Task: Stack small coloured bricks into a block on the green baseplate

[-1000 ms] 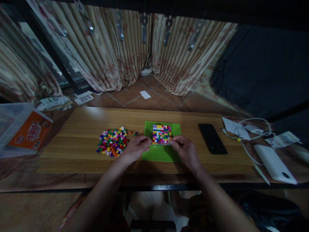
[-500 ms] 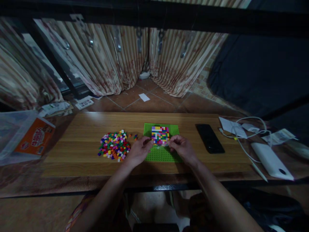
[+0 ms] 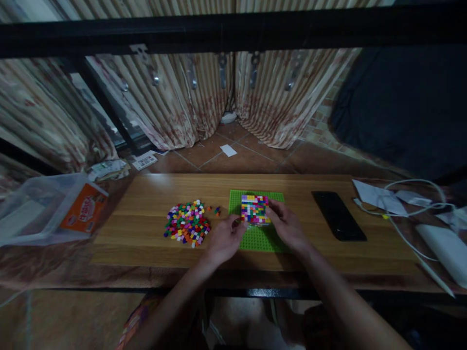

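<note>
A green studded baseplate lies on the wooden board. On it stands a square block of small multicoloured bricks. My left hand touches the block's near left corner with its fingertips. My right hand rests against the block's right side, fingers curled on its edge. A heap of loose coloured bricks lies to the left of the plate, with a few stray ones beside it.
A black phone lies right of the plate. Further right are papers, a white cable and a white device. A clear plastic bag with an orange box sits at left. Curtains hang behind.
The view has shifted, so everything sits further right and lower. My right hand has moved from the block's near edge to its right side; my left hand stays at the near left corner.
</note>
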Motion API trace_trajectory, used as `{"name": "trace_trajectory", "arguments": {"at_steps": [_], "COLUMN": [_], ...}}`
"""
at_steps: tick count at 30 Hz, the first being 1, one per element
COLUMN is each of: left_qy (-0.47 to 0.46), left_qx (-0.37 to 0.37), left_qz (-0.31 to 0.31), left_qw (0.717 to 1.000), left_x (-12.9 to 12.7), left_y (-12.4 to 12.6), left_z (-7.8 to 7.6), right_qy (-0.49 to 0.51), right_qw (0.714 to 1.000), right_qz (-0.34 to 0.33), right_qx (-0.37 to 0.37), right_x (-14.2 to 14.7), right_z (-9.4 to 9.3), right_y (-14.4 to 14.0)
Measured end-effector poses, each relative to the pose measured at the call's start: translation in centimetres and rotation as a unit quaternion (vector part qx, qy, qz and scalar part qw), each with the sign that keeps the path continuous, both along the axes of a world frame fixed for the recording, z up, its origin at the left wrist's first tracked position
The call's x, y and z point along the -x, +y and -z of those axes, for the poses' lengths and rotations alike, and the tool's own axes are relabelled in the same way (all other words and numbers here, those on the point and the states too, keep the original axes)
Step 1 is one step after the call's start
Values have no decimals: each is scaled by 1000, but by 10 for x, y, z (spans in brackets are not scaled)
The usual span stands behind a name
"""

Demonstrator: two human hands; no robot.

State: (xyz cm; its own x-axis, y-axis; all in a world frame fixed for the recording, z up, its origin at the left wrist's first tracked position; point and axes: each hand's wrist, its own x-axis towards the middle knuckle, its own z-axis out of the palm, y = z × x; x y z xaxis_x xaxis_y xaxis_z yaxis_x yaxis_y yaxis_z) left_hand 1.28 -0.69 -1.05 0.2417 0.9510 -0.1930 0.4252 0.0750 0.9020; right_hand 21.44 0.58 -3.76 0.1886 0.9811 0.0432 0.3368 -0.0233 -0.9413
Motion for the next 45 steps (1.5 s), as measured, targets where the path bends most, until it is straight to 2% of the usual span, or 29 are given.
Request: {"name": "trace_trajectory", "arguments": {"at_steps": [2,5,12,17,23,25,27,29,30,31,34,36,38,40,42,45], "left_qy": [11,12,16,31,64,68,54,18,-4,-28,-25,32,63,76,90,112], "left_qx": [-5,-14,-30,-28,-28,-38,-63,-96,-111,-131,-180,-186,-195,-196,-186,-172], "left_qz": [-6,3,33,52,92,116,126,93,51,-2,-208,-279,-303,-287,-251,-192], "left_qw": [1000,1000,999,998,993,990,989,991,992,991,961,941,931,935,946,960], "left_x": [-2,-3,0,4,11,14,21,35,46,59,109,141,164,175,175,165], "left_y": [-5,-11,-13,-14,-20,-22,-22,-16,-11,-5,13,21,25,25,24,24], "left_z": [-6,-8,2,2,-2,-4,-5,-8,-9,-11,-14,-13,-7,2,11,23], "right_qy": [-30,-78,-171,-208,-228,-248,-278,-292,-287,-268,-215,-221,-238,-258,-269,-254], "right_qw": [999,995,978,968,955,950,952,952,950,952,959,951,954,953,951,956], "right_qz": [-38,-57,-113,-137,-184,-184,-128,-34,-8,-10,-96,-146,-127,-108,-90,-78], "right_qx": [-1,27,26,25,44,39,-1,-86,-125,-147,-154,-157,-131,-116,-121,-125], "right_x": [2,-1,-4,-3,-17,-22,-21,-9,2,17,73,111,141,158,168,178], "right_z": [1,3,-2,-7,-8,-12,-20,-32,-37,-41,-40,-28,-11,6,17,22], "right_y": [-3,-4,7,9,5,3,-2,-10,-14,-18,-21,-14,-2,8,13,14]}}
